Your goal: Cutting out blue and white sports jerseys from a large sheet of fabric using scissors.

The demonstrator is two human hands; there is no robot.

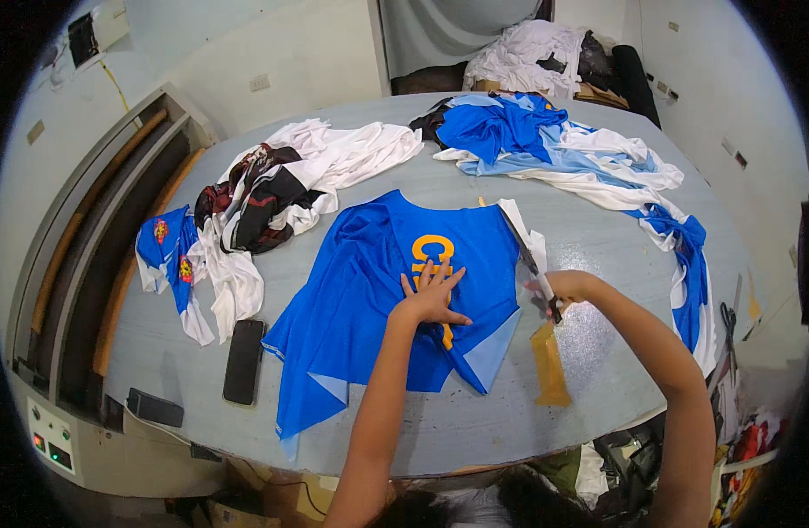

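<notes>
A bright blue jersey panel (360,264) with yellow lettering lies spread on the grey table (316,440). Its lower corners are folded over and show a paler underside. My left hand (433,295) rests flat on the lettering, fingers spread. At the panel's right edge, my right hand (565,289) is closed round a pair of scissors (526,253), whose blades point away from me along that edge. A narrow white strip (535,242) of material lies beside the blades. Just below my right hand is a yellowish-brown flat piece (551,368), its material unclear.
White and dark patterned fabric (264,198) is heaped at the far left, blue and white fabric (501,132) at the far right. A black phone (243,363) and a small dark box (154,408) lie near the left edge. A roller machine (96,238) flanks the table.
</notes>
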